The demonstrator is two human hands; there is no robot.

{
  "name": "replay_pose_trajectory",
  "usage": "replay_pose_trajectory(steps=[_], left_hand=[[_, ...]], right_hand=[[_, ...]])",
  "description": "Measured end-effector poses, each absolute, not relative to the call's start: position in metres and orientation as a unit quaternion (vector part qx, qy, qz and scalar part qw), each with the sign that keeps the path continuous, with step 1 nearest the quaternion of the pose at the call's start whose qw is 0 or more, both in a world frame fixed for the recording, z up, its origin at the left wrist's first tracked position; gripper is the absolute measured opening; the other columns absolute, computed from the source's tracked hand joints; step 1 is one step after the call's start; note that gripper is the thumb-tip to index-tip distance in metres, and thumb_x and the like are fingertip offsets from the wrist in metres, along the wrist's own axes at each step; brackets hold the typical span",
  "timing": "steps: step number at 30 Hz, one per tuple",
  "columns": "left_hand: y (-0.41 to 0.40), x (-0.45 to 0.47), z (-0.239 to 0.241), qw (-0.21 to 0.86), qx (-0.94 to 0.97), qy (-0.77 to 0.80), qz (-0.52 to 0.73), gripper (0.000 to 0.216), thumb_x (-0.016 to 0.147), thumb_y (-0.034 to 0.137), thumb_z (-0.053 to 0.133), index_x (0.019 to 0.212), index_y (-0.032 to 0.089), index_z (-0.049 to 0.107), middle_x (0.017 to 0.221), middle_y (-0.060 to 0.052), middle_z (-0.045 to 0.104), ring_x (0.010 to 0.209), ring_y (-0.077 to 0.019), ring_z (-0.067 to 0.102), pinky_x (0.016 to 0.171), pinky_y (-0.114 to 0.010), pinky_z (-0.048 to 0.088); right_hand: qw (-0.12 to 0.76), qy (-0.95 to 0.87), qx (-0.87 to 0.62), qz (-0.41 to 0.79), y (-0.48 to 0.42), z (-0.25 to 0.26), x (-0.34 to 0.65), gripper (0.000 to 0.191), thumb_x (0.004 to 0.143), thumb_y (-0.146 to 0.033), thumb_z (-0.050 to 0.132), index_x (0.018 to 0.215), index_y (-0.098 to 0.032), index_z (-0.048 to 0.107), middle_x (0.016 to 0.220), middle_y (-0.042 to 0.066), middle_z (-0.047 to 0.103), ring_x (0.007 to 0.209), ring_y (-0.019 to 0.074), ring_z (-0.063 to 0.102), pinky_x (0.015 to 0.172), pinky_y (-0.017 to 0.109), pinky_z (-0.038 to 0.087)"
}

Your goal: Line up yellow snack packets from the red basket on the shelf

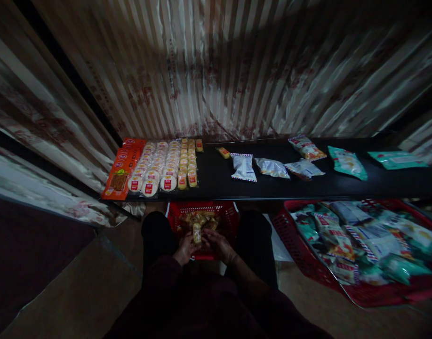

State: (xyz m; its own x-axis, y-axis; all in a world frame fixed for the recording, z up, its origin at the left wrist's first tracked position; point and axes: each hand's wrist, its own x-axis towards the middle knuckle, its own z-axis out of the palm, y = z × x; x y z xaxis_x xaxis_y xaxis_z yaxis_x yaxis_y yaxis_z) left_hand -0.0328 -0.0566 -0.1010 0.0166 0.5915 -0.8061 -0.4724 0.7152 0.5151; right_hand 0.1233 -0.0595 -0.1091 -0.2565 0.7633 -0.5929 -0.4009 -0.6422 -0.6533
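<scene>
Between my knees stands a red basket with several small yellow wrapped snack rolls inside. Over it, my left hand is closed on one wrapped snack roll, held upright with its pale side toward me. My right hand is close beside the roll, fingers stretched toward it and apart; whether its fingertips touch the wrapper is hard to make out in the dim light. On the shelf beyond, similar yellow rolls stand in rows, and one more roll lies separately.
The black shelf crosses in front. It bears orange packets, round white crackers, striped white bags and green bags. At right, a larger red basket is full of bags. A striped curtain hangs behind.
</scene>
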Motion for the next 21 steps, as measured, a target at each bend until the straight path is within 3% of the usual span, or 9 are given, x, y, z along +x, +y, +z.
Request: replay_pose_trajectory(steps=[10, 16, 21], left_hand=[[-0.057, -0.030, -0.101, 0.713, 0.023, 0.582, 0.392, 0.020, 0.084, 0.010, 0.040, 0.098, 0.017, 0.053, 0.081, -0.004, 0.065, 0.066, -0.0132, 0.065, 0.074, -0.032, 0.053], [-0.056, -0.028, -0.104, 0.741, 0.024, 0.550, 0.384, 0.013, 0.084, 0.017, 0.049, 0.095, 0.018, 0.055, 0.082, -0.005, 0.068, 0.069, -0.0170, 0.068, 0.076, -0.035, 0.053], [-0.058, -0.027, -0.098, 0.725, 0.074, 0.569, 0.381, 0.016, 0.078, 0.021, 0.058, 0.094, 0.022, 0.055, 0.084, -0.002, 0.069, 0.070, -0.0142, 0.067, 0.073, -0.026, 0.052]], right_hand=[[0.384, -0.166, -0.456, 0.786, -0.063, -0.098, 0.125, 0.051, 0.055, -0.040, 0.082, 0.100, -0.022, 0.068, 0.107, 0.007, 0.069, 0.097, 0.0219, 0.065, 0.092, 0.037, 0.043], [0.390, -0.145, -0.461, 0.784, -0.061, -0.104, 0.126, 0.056, 0.044, -0.045, 0.085, 0.093, -0.022, 0.071, 0.100, 0.007, 0.070, 0.097, 0.0225, 0.063, 0.091, 0.035, 0.042], [0.381, -0.155, -0.466, 0.783, -0.061, -0.101, 0.122, 0.054, 0.037, -0.048, 0.087, 0.082, -0.022, 0.072, 0.082, 0.004, 0.071, 0.084, 0.0210, 0.063, 0.081, 0.033, 0.043]])
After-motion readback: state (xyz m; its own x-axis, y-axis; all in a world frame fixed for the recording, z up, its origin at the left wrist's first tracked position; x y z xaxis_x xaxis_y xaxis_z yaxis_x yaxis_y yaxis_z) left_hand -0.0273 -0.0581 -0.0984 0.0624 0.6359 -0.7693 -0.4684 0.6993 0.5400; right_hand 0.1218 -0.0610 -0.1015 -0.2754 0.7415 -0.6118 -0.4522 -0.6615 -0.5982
